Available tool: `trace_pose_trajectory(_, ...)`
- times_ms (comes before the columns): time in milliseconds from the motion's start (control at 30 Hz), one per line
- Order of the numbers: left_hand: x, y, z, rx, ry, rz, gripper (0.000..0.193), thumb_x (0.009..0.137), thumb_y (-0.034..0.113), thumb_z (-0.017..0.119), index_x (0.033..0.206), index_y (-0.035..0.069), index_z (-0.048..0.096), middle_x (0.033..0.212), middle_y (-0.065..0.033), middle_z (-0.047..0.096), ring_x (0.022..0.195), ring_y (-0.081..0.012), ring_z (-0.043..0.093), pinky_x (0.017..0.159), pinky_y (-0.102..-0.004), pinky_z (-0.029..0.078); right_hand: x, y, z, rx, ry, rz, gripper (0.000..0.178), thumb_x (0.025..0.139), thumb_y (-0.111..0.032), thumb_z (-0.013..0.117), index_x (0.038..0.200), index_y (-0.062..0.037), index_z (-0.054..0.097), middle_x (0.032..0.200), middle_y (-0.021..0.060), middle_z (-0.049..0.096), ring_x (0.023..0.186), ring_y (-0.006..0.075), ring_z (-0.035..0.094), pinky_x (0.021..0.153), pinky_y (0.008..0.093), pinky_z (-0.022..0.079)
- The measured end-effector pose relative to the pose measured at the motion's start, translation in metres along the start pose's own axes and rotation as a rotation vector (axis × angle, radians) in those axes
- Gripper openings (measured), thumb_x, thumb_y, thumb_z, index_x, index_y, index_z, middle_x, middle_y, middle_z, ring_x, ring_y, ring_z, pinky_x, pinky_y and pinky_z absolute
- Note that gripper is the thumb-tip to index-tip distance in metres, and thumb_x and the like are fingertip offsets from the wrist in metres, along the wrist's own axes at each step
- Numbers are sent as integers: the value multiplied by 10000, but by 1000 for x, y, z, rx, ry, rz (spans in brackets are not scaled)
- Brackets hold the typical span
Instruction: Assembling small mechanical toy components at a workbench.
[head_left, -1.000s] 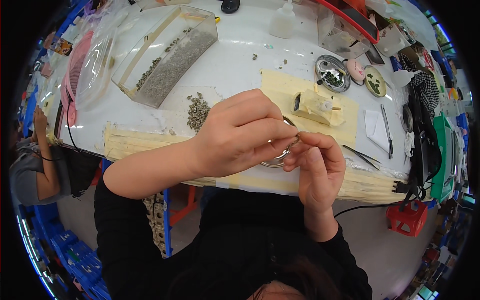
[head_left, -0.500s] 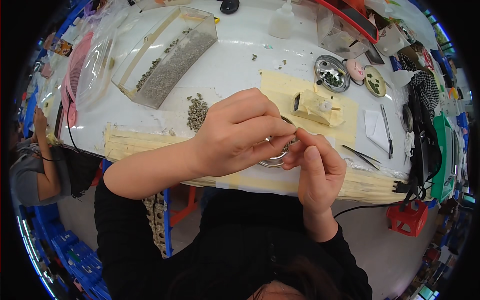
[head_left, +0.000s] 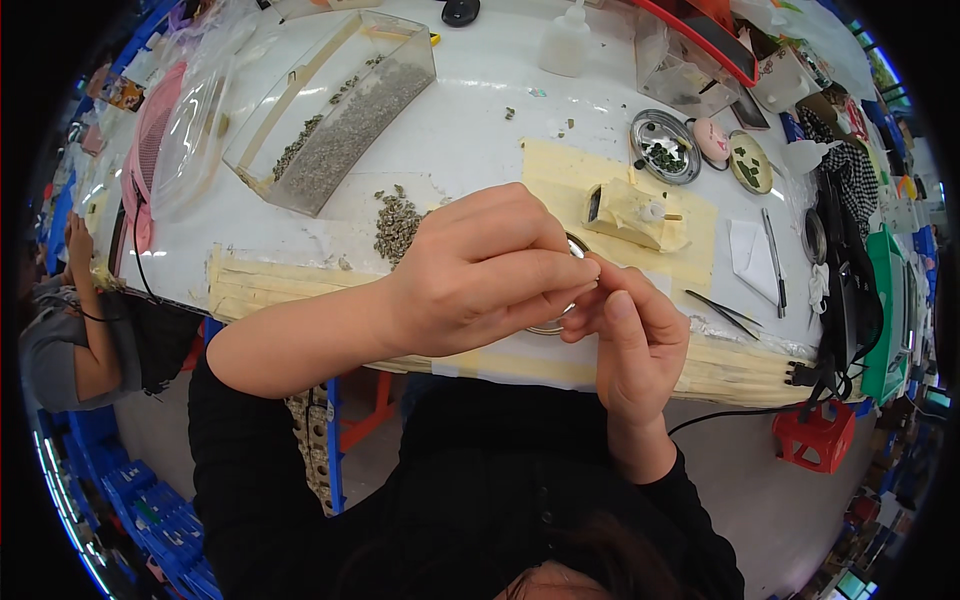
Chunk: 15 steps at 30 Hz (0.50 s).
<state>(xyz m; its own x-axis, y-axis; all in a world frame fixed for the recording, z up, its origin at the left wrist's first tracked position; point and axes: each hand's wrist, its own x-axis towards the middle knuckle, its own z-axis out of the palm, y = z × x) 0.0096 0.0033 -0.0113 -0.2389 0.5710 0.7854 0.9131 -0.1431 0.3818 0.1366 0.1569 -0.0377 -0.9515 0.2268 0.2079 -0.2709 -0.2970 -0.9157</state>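
One round, silvery dish [head_left: 548, 328] sits mostly hidden.

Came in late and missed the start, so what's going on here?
The person's left hand and right hand meet above a partly hidden silvery round dish; anything pinched between them is hidden or too small to make out. A heap of small grey-green pieces lies on the white table, near a clear box holding similar-looking pieces. Black tweezers lie right of the right hand.
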Motion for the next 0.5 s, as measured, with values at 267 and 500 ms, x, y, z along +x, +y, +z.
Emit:
trace_pose_trajectory(267,1,1,1,5,7,5,311,644,-19,819,936,38,729,769,-26,629,649,-159,585,537,-273,434,0,-2,3,24,14,20,279,997,-65,537,1236,65,599,967,118,655,813,150,664,730,276,569)
trace_pose_trajectory(500,1,1,1,32,19,-36,287,653,-37,801,925,27,730,740,-24,608,644,-151,570,534,-265,425,-2,-1,1,74,32,-7,279,991,-71,548,1233,58,601,980,116,664,813,152,667,730,277,571)
